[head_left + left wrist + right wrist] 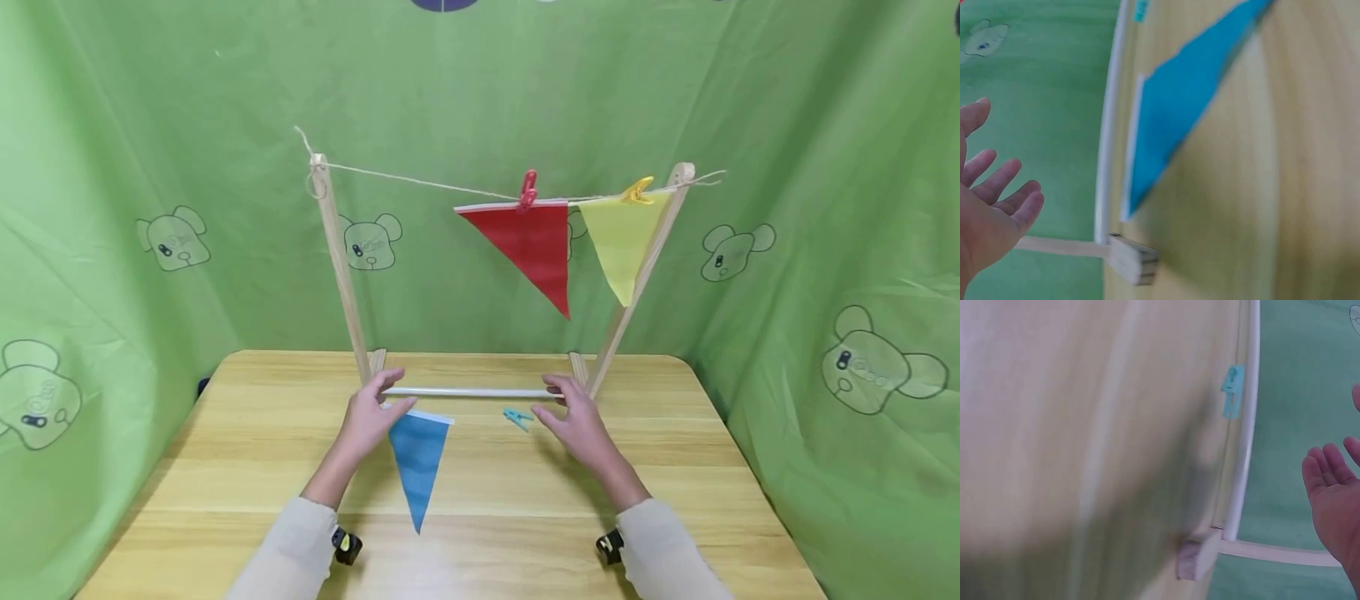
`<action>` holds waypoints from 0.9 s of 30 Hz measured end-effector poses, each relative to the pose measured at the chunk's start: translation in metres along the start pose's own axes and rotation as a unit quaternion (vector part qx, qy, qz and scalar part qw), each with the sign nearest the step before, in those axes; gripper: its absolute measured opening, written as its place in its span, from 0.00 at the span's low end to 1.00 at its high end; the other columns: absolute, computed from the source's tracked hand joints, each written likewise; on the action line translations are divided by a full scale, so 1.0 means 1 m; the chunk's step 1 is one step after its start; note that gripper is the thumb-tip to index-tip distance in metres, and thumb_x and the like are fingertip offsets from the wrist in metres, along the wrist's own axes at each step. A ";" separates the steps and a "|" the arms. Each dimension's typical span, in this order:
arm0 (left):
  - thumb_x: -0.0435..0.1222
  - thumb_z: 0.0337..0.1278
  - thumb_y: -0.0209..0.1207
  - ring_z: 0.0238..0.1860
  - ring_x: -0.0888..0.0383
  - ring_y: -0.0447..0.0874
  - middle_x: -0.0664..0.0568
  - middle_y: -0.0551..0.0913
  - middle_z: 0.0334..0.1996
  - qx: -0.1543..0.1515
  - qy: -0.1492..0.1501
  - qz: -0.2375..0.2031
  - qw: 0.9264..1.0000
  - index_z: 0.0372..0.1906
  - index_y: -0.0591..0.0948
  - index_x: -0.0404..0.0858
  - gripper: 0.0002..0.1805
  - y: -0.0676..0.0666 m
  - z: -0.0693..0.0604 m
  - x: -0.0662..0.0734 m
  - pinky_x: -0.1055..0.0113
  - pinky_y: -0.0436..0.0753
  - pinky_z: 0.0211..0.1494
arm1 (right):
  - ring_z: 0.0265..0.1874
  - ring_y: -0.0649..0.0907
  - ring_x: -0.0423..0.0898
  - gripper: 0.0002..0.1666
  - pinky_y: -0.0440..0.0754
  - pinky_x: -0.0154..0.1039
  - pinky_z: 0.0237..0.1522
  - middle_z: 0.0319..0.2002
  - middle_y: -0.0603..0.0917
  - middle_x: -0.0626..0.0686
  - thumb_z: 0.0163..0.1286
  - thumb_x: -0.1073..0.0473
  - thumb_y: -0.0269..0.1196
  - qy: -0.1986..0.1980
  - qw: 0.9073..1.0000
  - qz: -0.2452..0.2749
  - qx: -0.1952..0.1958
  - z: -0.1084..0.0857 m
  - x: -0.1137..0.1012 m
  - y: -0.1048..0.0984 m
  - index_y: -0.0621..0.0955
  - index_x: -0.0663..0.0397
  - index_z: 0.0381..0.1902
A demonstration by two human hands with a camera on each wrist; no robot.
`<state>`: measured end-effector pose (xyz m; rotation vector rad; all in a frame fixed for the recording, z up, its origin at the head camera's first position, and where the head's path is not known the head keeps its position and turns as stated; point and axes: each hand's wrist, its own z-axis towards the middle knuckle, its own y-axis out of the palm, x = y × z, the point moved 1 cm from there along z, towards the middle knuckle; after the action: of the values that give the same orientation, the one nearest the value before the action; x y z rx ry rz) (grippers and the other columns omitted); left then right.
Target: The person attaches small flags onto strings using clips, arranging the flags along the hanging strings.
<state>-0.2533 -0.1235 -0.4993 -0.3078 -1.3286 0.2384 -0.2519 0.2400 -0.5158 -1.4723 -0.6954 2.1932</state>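
Observation:
A blue pennant (420,458) with a white top edge lies on the table, (1182,106) in the left wrist view. My left hand (369,412) hovers over its upper left corner, fingers relaxed and holding nothing. A light-blue clothespin (517,418) lies a little left of my right hand (577,421), whose fingers are apart and empty. Both hands are near the ends of the white rod (465,392). Above, a red pennant (536,250) hangs from the string under a red clothespin (528,190), beside a yellow pennant (621,242) with a yellow clothespin (637,191).
Two wooden posts, left (341,267) and right (645,275), stand on feet at the back of the wooden table (480,558). A string (405,178) is tied between their tops. Green cloth (450,100) hangs behind and at both sides.

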 end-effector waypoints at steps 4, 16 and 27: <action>0.37 0.62 0.70 0.72 0.39 0.72 0.39 0.78 0.68 -0.001 -0.025 0.015 1.000 0.68 0.75 0.34 0.31 0.003 -0.003 -0.015 0.40 0.72 0.73 | 0.63 0.78 0.62 0.38 0.78 0.58 0.67 0.65 0.75 0.65 0.68 0.57 0.72 0.039 0.999 0.016 -0.019 -0.004 0.008 0.009 0.70 0.64 0.70; 0.36 0.62 0.70 0.71 0.33 0.71 0.35 0.76 0.68 0.027 -0.067 0.060 0.996 0.68 0.74 0.31 0.32 0.015 -0.005 -0.040 0.41 0.74 0.72 | 0.58 0.80 0.60 0.40 0.81 0.56 0.63 0.61 0.77 0.64 0.64 0.56 0.75 0.099 0.994 -0.002 -0.055 -0.004 0.021 0.029 0.72 0.62 0.69; 0.34 0.60 0.71 0.67 0.32 0.75 0.28 0.77 0.64 0.057 -0.085 0.114 0.988 0.66 0.74 0.27 0.32 0.025 -0.005 -0.045 0.40 0.76 0.70 | 0.52 0.81 0.54 0.38 0.84 0.50 0.56 0.55 0.78 0.60 0.63 0.57 0.76 0.123 0.989 -0.042 -0.078 -0.007 0.031 0.036 0.74 0.64 0.66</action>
<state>-0.2581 -0.1162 -0.5503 -0.3485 -1.4410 0.5422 -0.2582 0.2310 -0.5621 -1.7213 -0.8414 1.8896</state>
